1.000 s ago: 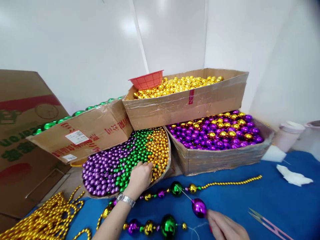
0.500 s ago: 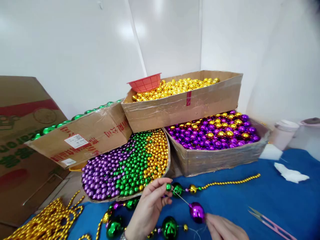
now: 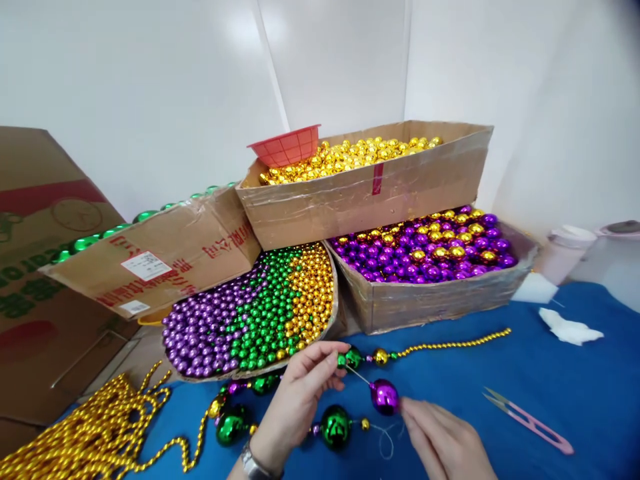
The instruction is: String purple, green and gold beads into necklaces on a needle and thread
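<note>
My left hand (image 3: 313,373) pinches a small green bead (image 3: 341,361) between thumb and fingertips. A thin, straight needle or cord runs from it to a large shiny purple bead (image 3: 385,397). My right hand (image 3: 445,437) is closed, its fingertips at the right end of the purple bead. Behind and below lies a bead strand with a large green bead (image 3: 335,428), a small gold bead (image 3: 365,424) and a loose loop of clear thread (image 3: 386,443) at its end. A string of small gold beads (image 3: 455,343) stretches right from another section of strand.
A tray of purple, green and gold beads (image 3: 265,327) sits ahead. Cardboard boxes hold gold beads (image 3: 355,160), purple and gold beads (image 3: 425,253), and green ones (image 3: 90,243). Pink thread snips (image 3: 530,420) lie right; gold bead strings (image 3: 90,433) pile left. Tissue (image 3: 570,327) rests on the blue cloth.
The view has shifted a little, so the boxes sit higher in the frame. Both hands keep their hold; the purple bead has moved slightly left and up in the picture.
</note>
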`<state>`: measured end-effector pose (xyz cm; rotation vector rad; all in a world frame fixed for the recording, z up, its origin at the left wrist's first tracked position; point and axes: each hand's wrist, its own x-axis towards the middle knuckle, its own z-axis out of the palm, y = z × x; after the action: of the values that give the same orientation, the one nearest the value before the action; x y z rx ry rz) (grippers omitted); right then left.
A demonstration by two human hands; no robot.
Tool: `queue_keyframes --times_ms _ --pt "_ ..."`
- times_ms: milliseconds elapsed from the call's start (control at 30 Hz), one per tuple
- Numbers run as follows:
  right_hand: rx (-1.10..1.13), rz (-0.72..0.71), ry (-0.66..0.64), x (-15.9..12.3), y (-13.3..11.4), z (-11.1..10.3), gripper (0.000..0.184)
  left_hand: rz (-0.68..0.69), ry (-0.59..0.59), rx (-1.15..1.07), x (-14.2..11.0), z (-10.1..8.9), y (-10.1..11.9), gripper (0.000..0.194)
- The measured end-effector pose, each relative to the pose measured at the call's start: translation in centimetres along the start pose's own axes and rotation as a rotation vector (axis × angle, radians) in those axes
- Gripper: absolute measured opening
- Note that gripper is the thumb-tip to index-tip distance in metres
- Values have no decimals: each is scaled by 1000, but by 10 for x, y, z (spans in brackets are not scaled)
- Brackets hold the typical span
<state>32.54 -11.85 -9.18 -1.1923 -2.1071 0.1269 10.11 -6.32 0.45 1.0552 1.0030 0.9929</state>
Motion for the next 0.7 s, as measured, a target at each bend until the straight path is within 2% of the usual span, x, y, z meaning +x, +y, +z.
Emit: queue_keyframes --times_ms 133,300,533,633,700 --pt "80 79 6 5 -8 -2 18 46 -8 172 -3 8 -2 18" --pt "122 205 -74 5 -11 2 17 60 -1 176 -2 9 -8 15" --pt "125 212 -196 1 -9 9 22 18 -13 218 -4 11 -7 19" --pt "163 203 -167 0 -9 9 21 2 -51 260 -8 10 -3 23" --pt "168 197 -137 0 -9 8 19 36 -38 270 -11 5 1 25"
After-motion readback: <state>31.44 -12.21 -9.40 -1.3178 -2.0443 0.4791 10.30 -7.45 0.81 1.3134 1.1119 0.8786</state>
